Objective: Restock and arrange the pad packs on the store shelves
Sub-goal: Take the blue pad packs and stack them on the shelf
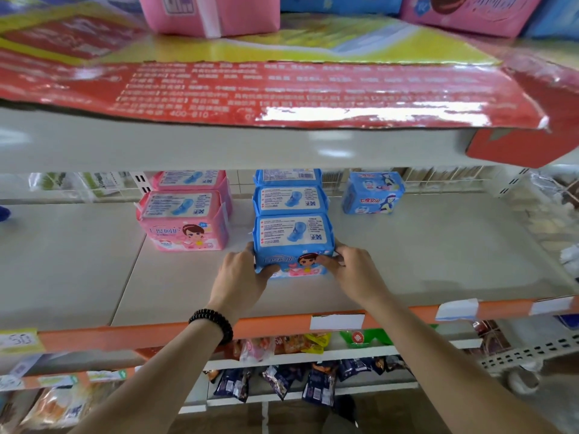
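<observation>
A: What sits at the left of the shelf (78, 277)?

B: Two pink packs (185, 219), one behind the other, standing on the grey shelf left of the middle. No hand touches them.

A: And the left hand (242, 274)?

B: It wears a black bead bracelet (213, 324) at the wrist and grips the left side of the front blue pack (293, 242). The thumb curls across the lower left corner of the pack's near face; the other fingers wrap round its left edge and are mostly hidden behind it.

A: Where is that pack?

B: Upright on the shelf, near its middle, at the front of a row. Two more blue packs (289, 198) stand straight behind it, running toward the far side, the front one touching the next.

A: The right hand (351, 266)?

B: It mirrors the left. Its thumb lies on the lower right of the near face, beside the cartoon girl, and its fingers curl round the right edge. So the pack is clasped between both hands, fingers at the sides, thumbs at the front.

A: Further right?

B: A lone blue pack (372, 192) with a different print stands far back, well apart from the row. Price tags (336, 321) hang on the orange shelf edge.
</observation>
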